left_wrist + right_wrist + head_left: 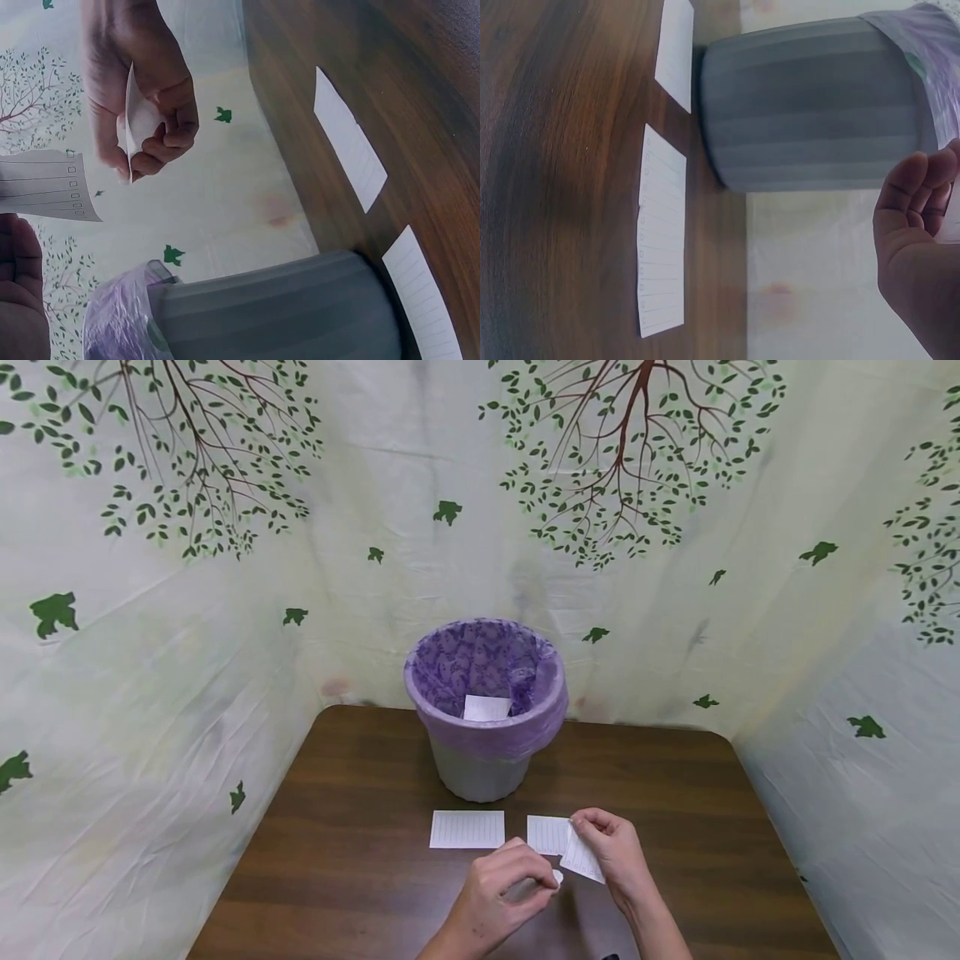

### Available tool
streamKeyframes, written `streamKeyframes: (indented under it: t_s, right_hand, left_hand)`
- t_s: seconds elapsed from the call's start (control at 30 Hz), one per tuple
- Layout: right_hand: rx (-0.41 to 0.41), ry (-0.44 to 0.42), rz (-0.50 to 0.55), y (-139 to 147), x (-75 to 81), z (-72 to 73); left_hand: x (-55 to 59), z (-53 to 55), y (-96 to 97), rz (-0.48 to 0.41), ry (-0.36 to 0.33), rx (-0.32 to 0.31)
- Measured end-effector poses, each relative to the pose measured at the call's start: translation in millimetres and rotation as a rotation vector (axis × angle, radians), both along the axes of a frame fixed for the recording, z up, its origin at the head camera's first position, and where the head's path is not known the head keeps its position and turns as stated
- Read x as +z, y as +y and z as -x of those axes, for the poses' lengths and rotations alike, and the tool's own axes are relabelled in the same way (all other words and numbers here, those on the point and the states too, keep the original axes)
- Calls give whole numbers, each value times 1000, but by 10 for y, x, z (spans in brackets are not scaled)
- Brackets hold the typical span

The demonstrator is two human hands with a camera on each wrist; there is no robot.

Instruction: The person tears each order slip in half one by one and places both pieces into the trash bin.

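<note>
Well, from where I'm standing, this looks like the tearing step: a lined slip seems to be parted in two, with one piece to each side. The left hand (pixel 501 893) pinches the left slip (pixel 45 187), and the right hand (pixel 618 852) has its thumb and fingers closed on the right slip (pixel 582 857). Both pieces hang in the air above the surface (pixel 337 860), in front of the bin (pixel 482 768) and toward its right.

As I judge it, the next move calls for keeping both pinches firm so that neither light piece drifts off. After that it could be another tear or a lift over the purple-lined rim; I can't say which. A white piece of paper (pixel 487 707) shows inside the bin already.

The slips themselves are thin, white and ruled. The left slip carries little printed boxes near one end, and one long edge runs wavy, as a torn edge would. From the left wrist the right slip shows nearly edge-on, so its outline is hard to read. Below, the left card (pixel 467 829) and the right card (pixel 545 834) lie flat, ruled the same way and apart from each other.
</note>
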State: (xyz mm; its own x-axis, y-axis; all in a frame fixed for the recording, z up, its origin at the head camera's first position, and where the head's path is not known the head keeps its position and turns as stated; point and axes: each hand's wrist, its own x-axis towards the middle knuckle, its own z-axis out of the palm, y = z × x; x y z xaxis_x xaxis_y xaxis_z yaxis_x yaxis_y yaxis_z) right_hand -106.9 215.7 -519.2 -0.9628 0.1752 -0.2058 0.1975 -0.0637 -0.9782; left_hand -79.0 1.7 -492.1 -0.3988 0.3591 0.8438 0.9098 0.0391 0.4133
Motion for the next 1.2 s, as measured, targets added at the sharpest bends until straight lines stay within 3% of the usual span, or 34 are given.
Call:
streamKeyframes:
  t_s: [0.3,0.57,0.8,1.2]
  right_hand:
    - [-12,2,-9,34,-15,43]
    - [3,32,-46,24,12,109]
    - [20,71,-95,17,83,187]
    - [25,168,-176,4,371,229]
  left_hand:
    - [-15,62,-10,-9,8,-1]
    - [-26,135,-54,-37,-34,7]
    - [-50,227,-167,-60,-82,55]
    - [34,309,-325,-145,-131,178]
